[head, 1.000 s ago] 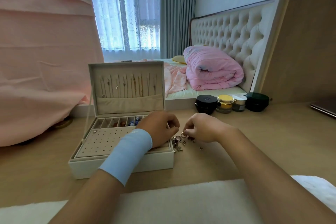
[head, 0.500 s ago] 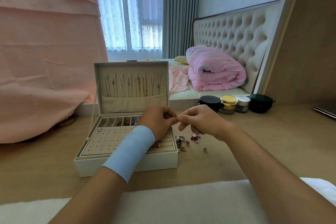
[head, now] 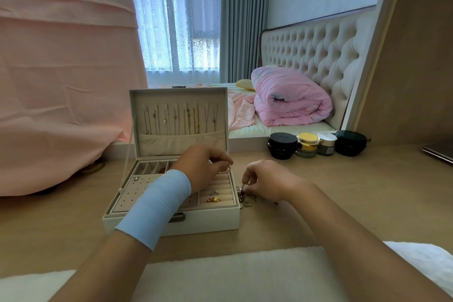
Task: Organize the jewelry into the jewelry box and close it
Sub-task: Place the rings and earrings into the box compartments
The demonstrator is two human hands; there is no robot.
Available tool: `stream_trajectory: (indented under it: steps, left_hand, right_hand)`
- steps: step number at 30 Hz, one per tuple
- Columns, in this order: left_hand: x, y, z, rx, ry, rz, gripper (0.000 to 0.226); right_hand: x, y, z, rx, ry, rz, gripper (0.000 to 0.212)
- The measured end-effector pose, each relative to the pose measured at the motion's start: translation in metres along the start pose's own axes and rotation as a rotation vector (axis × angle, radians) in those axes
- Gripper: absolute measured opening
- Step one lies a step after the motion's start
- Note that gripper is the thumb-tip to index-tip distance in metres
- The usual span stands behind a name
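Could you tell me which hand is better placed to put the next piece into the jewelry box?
Left. The left hand pinches a small silvery piece over the open white jewelry box; the right hand, beside the box, pinches in the loose jewelry pile.

i get one view only: a wide-angle camera on the person's head. it faces forward and down along both forearms, close to the left hand, right hand, box and jewelry on the table. the bed and window lie far behind.
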State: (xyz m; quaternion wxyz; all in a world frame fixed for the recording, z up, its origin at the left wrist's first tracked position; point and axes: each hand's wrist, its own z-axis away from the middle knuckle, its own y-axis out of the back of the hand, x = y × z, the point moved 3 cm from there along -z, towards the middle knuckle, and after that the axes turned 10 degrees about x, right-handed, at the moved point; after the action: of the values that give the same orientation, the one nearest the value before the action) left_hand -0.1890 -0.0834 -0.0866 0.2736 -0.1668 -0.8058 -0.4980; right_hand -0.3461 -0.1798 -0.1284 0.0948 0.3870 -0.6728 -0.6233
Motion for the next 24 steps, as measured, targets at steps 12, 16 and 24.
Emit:
stream_trajectory:
  steps: [12,16,24]
  left_hand:
    - [-0.025,0.022,0.015,-0.029,0.025,0.090,0.012]
    - [-0.026,0.027,0.013,-0.035,0.046,0.189,0.011]
    - [-0.025,0.034,0.015,-0.078,0.096,0.284,0.020]
  right_hand:
    - [-0.002,0.021,-0.003,0.121,-0.053,-0.335,0.008]
    - [-0.023,0.024,-0.002,0.236,-0.048,-0.453,0.005]
    - [-0.049,0.007,0.002,0.324,-0.078,-0.402,0.014]
